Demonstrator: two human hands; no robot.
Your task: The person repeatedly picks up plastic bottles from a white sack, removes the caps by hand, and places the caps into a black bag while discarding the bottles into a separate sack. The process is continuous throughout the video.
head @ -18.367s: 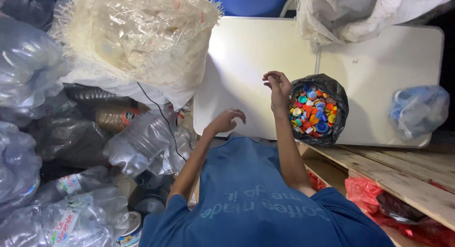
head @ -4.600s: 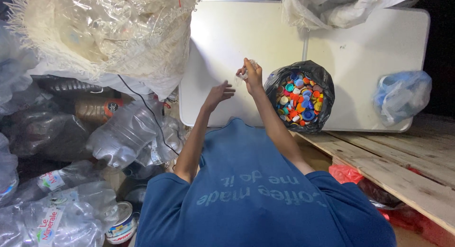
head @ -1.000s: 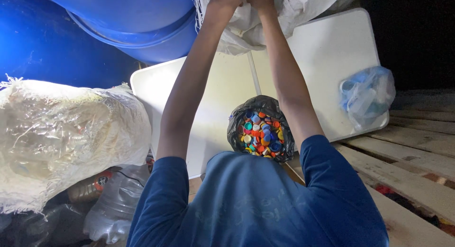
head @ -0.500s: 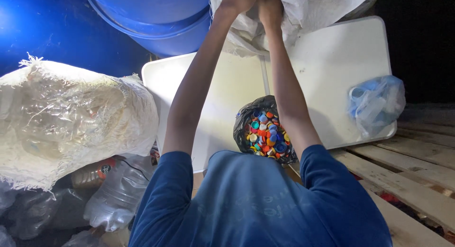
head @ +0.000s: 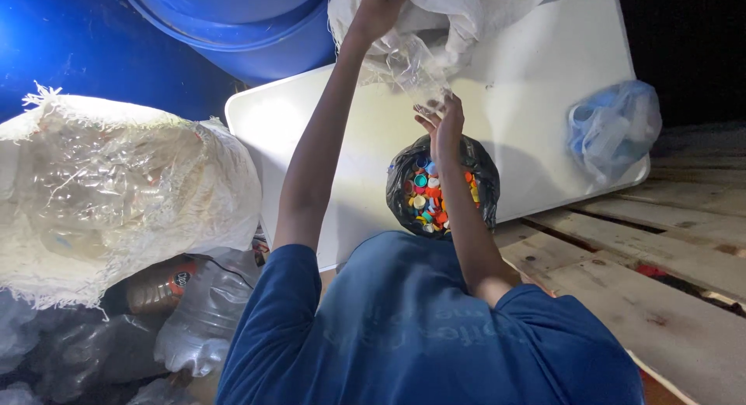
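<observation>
Right hand (head: 443, 123), frame centre-top: fingers closed round the cap end of a clear plastic bottle (head: 408, 67). Bottle runs up and left from there; its far end is still inside the mouth of the white woven sack (head: 435, 12). Left hand (head: 378, 8) at the top edge, pinching the sack's rim; can't tell how tight.

Directly below my right hand: black bag of coloured caps (head: 443, 191), open, sitting on the white table (head: 544, 109). Blue plastic bag (head: 614, 125) right of it on the same table. Blue barrel (head: 233, 20) upper left, netted bale of bottles (head: 116, 187) at left.

Risks: bottle is thin and crumpled, so it could slip or snag on the sack's rim. Cap bag is soft-walled; a knock from my forearm would likely spill it.
</observation>
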